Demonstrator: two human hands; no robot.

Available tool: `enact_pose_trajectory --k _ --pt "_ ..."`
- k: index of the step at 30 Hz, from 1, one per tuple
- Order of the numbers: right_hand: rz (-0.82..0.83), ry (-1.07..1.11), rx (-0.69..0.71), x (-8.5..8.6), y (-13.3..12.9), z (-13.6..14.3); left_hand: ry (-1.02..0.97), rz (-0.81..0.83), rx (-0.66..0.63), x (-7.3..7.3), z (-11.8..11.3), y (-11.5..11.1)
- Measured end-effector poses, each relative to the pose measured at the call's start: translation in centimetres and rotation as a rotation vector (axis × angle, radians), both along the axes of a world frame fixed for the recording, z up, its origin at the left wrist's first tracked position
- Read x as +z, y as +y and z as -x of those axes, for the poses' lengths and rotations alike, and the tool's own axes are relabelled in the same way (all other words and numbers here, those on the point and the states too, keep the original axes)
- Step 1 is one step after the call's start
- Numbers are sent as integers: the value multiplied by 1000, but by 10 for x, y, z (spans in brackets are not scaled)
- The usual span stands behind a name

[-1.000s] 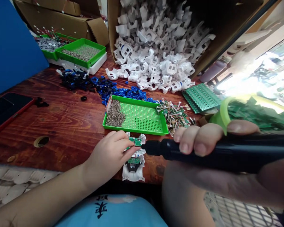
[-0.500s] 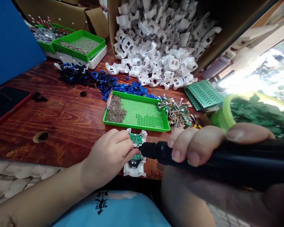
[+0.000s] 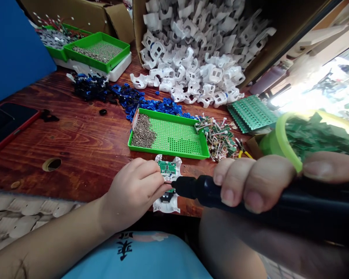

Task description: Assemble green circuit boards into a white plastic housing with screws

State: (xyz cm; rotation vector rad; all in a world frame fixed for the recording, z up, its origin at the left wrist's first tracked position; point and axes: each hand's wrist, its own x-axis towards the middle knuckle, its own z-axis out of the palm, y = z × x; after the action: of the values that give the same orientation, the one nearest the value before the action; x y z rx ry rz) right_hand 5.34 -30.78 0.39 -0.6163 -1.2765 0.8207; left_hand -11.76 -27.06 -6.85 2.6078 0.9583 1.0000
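My right hand (image 3: pixel 253 184) is wrapped around a black electric screwdriver (image 3: pixel 203 190), which points left. Its thin bit (image 3: pixel 168 182) runs to the pinched fingertips of my left hand (image 3: pixel 138 190). Whatever lies between those fingertips is hidden. Just beside and beneath them is a white plastic housing (image 3: pixel 166 207), lying at the table's front edge with its inside facing up. A green circuit board (image 3: pixel 167 167) sits in its far half; a black part and more green board show in the near half. The fingers and screwdriver cover the housing's middle.
Behind the housing stands a green tray (image 3: pixel 177 135) with small screws (image 3: pixel 142 131). Around it lie blue rings (image 3: pixel 163 106), wired circuit boards (image 3: pixel 221 137) and yellow-handled pliers (image 3: pixel 244 153). White housings (image 3: pixel 192 73) spill from a carton; a yellow-green bucket (image 3: pixel 282 135) stands right.
My right hand and the screwdriver have shifted slightly right, and more of the bit shows beside my left fingertips. My left hand stays pinched at nearly the same place.
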Motion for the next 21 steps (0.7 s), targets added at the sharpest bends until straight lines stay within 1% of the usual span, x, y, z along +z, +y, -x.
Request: enact_pose_trajectory --k 2,3,5,7,9,11,12,14,18,21 --pt "3 0 -11 0 -2 3 0 -19 9 -2 0 -1" --pt "31 -15 -12 1 -3 3 9 -21 15 -2 0 -1" --pt "72 -41 -13 3 -5 4 54 27 55 -3 0 0" --pt "66 -51 -33 4 -5 3 128 189 145 -2 3 1" --pt "37 -45 -87 3 -5 2 210 430 218 -3 8 -1" --pt "71 -62 -138 1 -4 1 272 632 213 -7 12 -6" --pt "97 -68 -159 0 -3 0 290 689 192 -10 13 -10" --pt "120 -52 -174 -3 -3 -3 288 722 186 -17 11 -17" --pt "109 13 -127 -12 -3 -9 248 682 292 -32 -4 -24" --pt "87 7 -144 -19 -6 -12 253 640 346 -38 -14 -23"
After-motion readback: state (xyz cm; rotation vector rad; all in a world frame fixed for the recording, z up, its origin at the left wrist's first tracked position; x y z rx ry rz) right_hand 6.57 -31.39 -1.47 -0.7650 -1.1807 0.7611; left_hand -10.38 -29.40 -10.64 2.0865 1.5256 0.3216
